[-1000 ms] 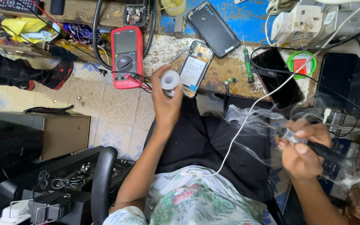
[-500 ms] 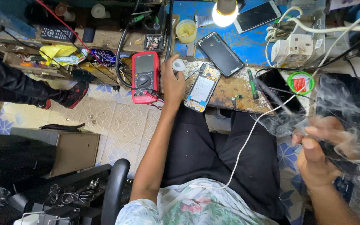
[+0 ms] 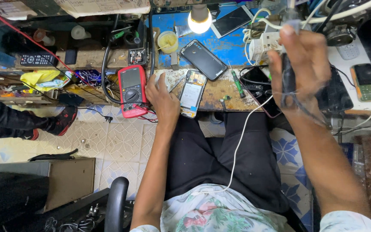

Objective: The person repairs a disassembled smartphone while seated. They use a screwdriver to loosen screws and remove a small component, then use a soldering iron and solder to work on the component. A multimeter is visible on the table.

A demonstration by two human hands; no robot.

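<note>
Black tool and cable gripped in our right hand (image 3: 299, 64), a small pale roll under our left hand (image 3: 162, 96).

We hold the slim dark tool (image 3: 285, 77) raised at the right, above the bench edge, with our fingers wrapped closed around it and a loop of dark cable; it looks light and stiff, best taken along its shaft, while the cable is limp and could snag. Our left hand rests at the bench edge, fingers curled onto the pale roll (image 3: 160, 78), just right of the red meter (image 3: 132, 91) and just left of the opened phone (image 3: 192, 93), which looks fragile, so we judge it safest held by its edges. Farther back lie a black phone back (image 3: 203, 60) and a lit bulb (image 3: 199, 19).
</note>
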